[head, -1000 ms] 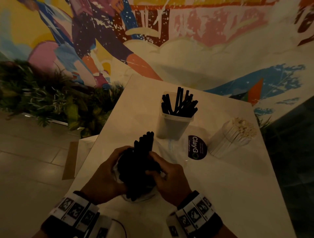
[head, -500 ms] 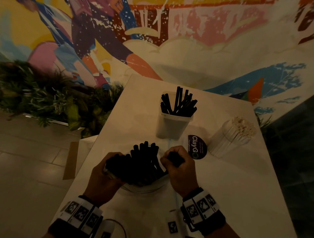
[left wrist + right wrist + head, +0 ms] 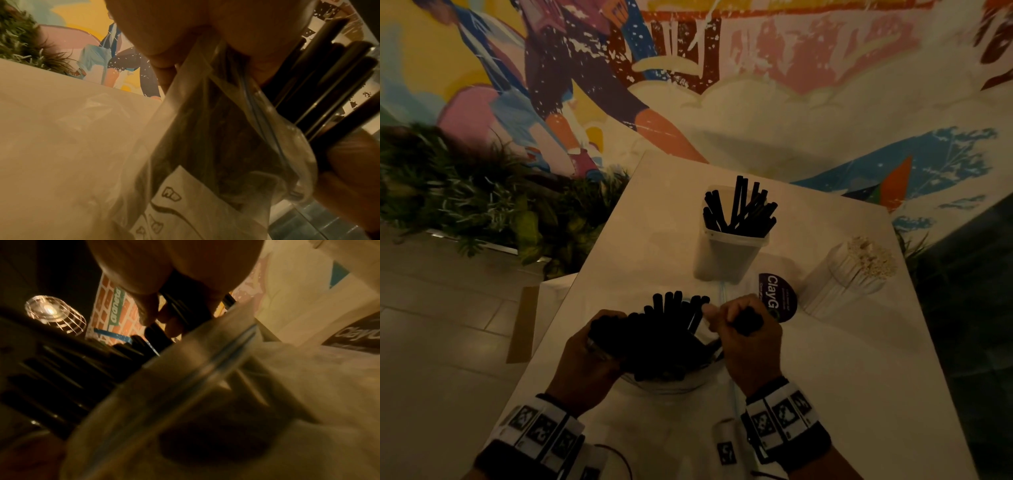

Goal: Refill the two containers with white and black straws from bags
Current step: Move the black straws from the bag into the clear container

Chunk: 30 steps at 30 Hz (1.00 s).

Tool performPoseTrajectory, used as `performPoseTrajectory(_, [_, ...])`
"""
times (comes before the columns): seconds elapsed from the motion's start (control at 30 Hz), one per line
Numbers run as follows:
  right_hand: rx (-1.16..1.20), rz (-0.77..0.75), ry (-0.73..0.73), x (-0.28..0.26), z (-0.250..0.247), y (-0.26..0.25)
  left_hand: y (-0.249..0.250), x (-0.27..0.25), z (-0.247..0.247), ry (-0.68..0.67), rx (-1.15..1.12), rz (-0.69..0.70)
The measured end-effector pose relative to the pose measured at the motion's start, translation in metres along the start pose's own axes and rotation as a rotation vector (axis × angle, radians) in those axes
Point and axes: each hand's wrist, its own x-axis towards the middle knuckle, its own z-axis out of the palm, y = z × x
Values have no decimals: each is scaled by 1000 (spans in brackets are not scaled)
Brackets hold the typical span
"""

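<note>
A clear zip bag [image 3: 681,382] full of black straws [image 3: 664,329] stands on the white table [image 3: 859,394] in front of me. My left hand [image 3: 589,356] grips the bag's left side and the straws fanning out of it; the bag's wall [image 3: 216,129] shows close in the left wrist view. My right hand [image 3: 750,335] holds a small bunch of black straws [image 3: 748,320] apart from the bag's right edge, fingers curled round them [image 3: 180,305]. Farther back stands a translucent container [image 3: 727,255] partly filled with black straws. Right of it stands a bundle of white straws [image 3: 856,270].
A dark round ClayGo sticker [image 3: 777,296] lies on the table between the container and my right hand. Green plants [image 3: 465,205] line the floor to the left below a painted mural wall [image 3: 688,68]. The table's right edge drops off to dark floor.
The straws in the bag have fanned out and tipped left. My right hand has pulled a small bunch of black straws to the right, away from the bag. The left hand kept its grip.
</note>
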Motion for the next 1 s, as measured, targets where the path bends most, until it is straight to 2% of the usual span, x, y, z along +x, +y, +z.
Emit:
performPoseTrajectory(0.13, [-216,183,-132,-8,-4,30,1,2,3,-30,-4,-22])
performPoseTrajectory(0.2, [-196,216,-168,-8,-4,30,0,3,4,-32,-23,-42])
performPoseTrajectory(0.3, [-47,234,-124,0,0,13,-3,4,4,-17,-12,-42])
performPoseTrajectory(0.47, [197,150,-22,18,1,-37,-1,3,2,-16,30,-22])
performPoseTrajectory(0.57, [248,93,-7,36,-5,-71,2,4,3,-21,85,21])
performPoseTrajectory(0.7, [288,-30,-25,60,-15,-116,1,3,3,6,59,3])
performPoseTrajectory(0.77, [345,-139,56,75,-16,-139,-1,2,2,9,29,-8])
performPoseTrajectory(0.9, [424,-314,310,115,-17,-167,-6,0,1,3,-17,-35])
performPoseTrajectory(1.0, [421,-370,356,141,-15,-169,-8,0,1,-3,-43,-42])
